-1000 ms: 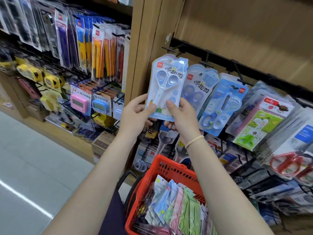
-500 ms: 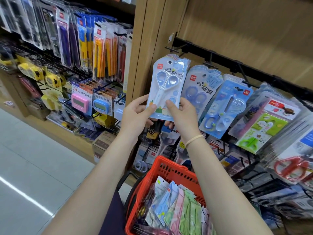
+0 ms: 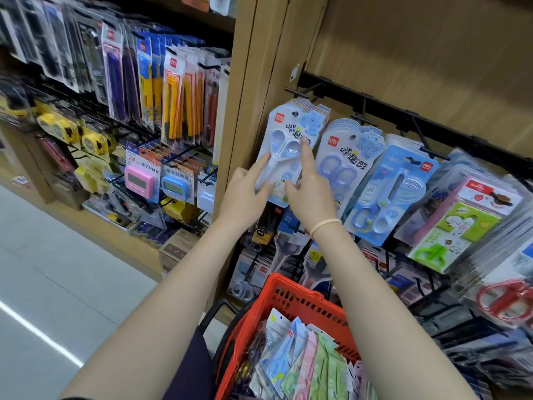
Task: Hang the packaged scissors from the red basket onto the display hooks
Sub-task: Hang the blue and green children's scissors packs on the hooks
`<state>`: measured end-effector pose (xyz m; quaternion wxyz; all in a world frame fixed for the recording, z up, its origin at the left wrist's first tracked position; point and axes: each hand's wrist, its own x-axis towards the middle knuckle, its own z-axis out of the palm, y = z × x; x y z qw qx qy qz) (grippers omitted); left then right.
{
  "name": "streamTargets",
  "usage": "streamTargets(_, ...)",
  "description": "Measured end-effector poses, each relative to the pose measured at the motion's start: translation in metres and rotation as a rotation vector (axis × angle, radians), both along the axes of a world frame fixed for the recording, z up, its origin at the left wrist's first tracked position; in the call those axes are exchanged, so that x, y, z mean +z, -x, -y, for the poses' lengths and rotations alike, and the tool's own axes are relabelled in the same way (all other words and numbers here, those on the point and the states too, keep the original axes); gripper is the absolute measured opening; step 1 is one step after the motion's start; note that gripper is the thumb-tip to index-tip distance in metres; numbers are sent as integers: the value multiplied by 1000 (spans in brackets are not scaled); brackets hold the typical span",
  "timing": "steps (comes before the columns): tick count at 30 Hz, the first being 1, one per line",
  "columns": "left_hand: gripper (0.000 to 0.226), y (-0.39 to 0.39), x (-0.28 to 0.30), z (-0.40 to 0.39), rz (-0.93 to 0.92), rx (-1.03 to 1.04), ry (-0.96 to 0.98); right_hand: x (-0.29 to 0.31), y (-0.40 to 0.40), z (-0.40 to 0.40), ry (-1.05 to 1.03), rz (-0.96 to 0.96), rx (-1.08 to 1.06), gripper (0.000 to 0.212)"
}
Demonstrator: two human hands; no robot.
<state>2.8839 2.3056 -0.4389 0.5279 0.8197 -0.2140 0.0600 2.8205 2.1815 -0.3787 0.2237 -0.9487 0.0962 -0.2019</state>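
Since 1.0 s ago: pack (image 3: 284, 151) gone from a two-hand hold onto hook (image 3: 294, 113) | left hand (image 3: 245, 192), right hand (image 3: 310, 194): straight fingers touching it, gripping nothing | next packs in basket (image 3: 291, 295), 6 o'clock, upright, right nearer

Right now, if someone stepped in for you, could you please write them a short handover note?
Left hand: open, fingers flat against the pale blue scissors pack.
Right hand: open, forefinger pressing the pack's front.
The pack hangs at the front of the leftmost hook's stack.
Done: this pack appears hung.
Left: the red basket holds many more packs for the hooks.
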Motion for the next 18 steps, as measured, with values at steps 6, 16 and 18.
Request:
streamTargets(6, 66, -6, 0, 9, -56, -85, -63, 5, -4, 11, -29, -69, -3, 83)
streamTargets(16, 53, 93, -95, -1, 95, -109, -264, -110, 103, 46, -200, -171, 24, 55)
streamTargets(18, 58, 125, -137, -7, 47, -167, -386, -158, 132, 57, -283, -328, -54, 53)
